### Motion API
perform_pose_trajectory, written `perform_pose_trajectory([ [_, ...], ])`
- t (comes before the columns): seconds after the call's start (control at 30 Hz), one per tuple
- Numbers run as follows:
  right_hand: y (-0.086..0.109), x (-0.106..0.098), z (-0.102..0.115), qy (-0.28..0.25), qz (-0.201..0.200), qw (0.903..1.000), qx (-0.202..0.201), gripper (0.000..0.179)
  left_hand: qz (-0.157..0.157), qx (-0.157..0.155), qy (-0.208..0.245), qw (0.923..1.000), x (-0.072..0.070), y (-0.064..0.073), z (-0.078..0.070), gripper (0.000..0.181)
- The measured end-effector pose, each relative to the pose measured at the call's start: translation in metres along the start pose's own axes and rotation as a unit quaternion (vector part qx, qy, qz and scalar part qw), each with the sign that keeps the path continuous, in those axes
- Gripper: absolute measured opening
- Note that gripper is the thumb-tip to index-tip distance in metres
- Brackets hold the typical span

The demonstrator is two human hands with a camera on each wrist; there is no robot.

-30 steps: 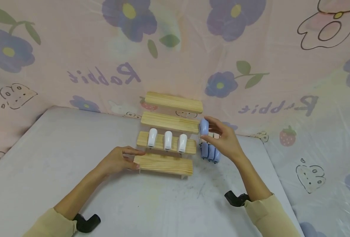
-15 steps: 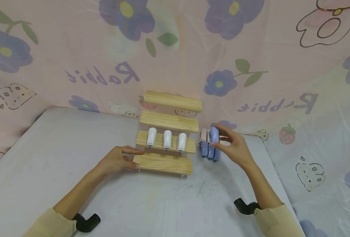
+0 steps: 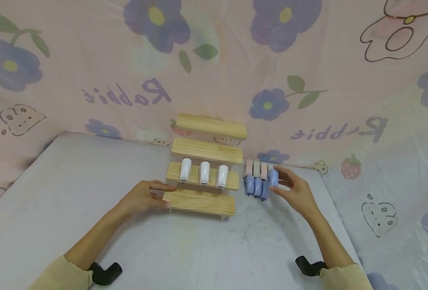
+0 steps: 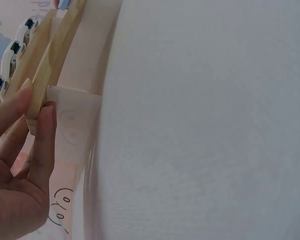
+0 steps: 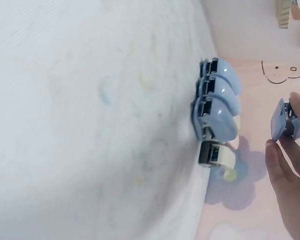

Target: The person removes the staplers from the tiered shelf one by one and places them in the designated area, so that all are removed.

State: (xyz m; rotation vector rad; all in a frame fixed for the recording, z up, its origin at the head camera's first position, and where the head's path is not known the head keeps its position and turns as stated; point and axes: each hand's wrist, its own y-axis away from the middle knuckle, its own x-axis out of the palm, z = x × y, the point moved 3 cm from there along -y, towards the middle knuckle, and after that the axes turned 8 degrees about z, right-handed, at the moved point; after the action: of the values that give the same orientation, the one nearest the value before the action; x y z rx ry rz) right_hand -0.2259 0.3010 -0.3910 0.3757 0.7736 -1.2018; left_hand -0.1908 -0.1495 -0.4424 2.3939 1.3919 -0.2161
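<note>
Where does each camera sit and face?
Head: worn on the head, facing forward and down at the wooden rack; left hand, right hand, forearms show.
Left wrist: worn there, facing that hand, which pinches the rack.
Right wrist: worn there, facing that hand, which holds a blue stapler.
Head and right wrist views share that stapler.

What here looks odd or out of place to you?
The "Rabbit" lettering on the backdrop reads backwards, as if mirrored. Grey smudges mark the white tabletop near the wooden shelf. Nothing looks spilled or broken; the white staplers stand evenly spaced.
</note>
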Motion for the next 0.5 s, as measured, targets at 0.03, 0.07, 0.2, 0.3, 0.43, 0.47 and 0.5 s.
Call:
perform_pose_trajectory([
  [0.03, 0.001, 0.000, -0.002, 0.002, -0.001, 1.0000, 0.004, 0.066, 0.001, 0.000, -0.001, 1.0000, 0.000, 0.000, 0.000, 0.050],
  [0.07, 0.003, -0.001, -0.005, 0.003, -0.003, 1.0000, 0.008, 0.066, 0.001, 0.000, -0.002, 1.0000, -0.001, 0.000, 0.000, 0.050],
  [0.2, 0.010, 0.001, -0.016, 0.008, -0.003, 0.9996, 0.027, 0.067, 0.008, 0.006, 0.012, 0.9999, 0.000, 0.000, 0.000, 0.052],
  [0.3, 0.015, 0.003, -0.024, 0.012, -0.002, 0.9993, 0.036, 0.067, 0.012, 0.011, 0.017, 0.9997, 0.002, 0.001, 0.000, 0.052],
  [0.43, 0.017, 0.005, -0.032, -0.006, 0.002, 0.9992, 0.041, 0.066, 0.008, 0.011, 0.016, 0.9998, 0.003, 0.003, -0.001, 0.051],
  [0.47, 0.016, 0.005, -0.033, -0.007, 0.003, 0.9990, 0.043, 0.065, 0.009, 0.012, 0.020, 0.9997, 0.003, 0.004, -0.002, 0.051],
  [0.5, 0.015, 0.005, -0.034, -0.008, 0.005, 0.9989, 0.045, 0.065, 0.010, 0.013, 0.024, 0.9996, 0.003, 0.004, -0.002, 0.051],
])
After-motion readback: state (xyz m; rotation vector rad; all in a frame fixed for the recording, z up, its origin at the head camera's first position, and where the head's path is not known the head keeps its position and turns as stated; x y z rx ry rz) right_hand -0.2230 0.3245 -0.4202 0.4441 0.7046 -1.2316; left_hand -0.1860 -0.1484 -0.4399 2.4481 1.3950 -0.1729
